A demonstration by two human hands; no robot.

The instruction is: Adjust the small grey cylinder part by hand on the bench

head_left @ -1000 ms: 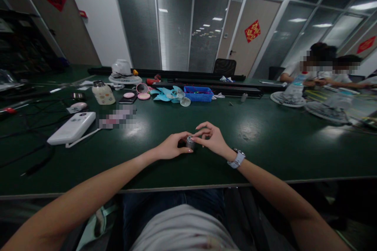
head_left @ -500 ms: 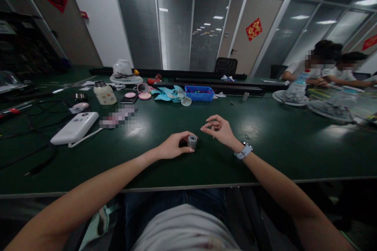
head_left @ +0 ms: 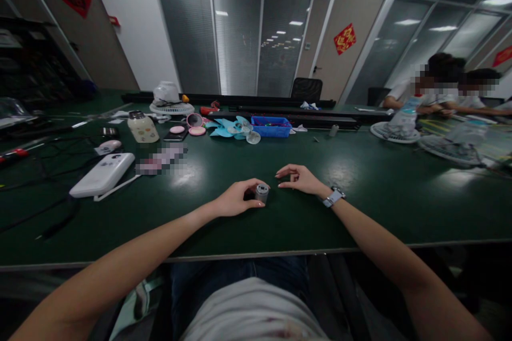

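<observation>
Between left hand fingertips: small metal cylinder; right hand apart.

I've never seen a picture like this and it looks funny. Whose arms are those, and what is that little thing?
The camera sits on a person's head, looking forward and down, so you see that person's own arms. The left hand holds a small silver cylinder standing on the dark green table. The right hand, with a wristwatch, rests beside it and holds nothing. Farther back lie a white device, a blue tray and light blue fan blades. Other people sit far right.
</observation>
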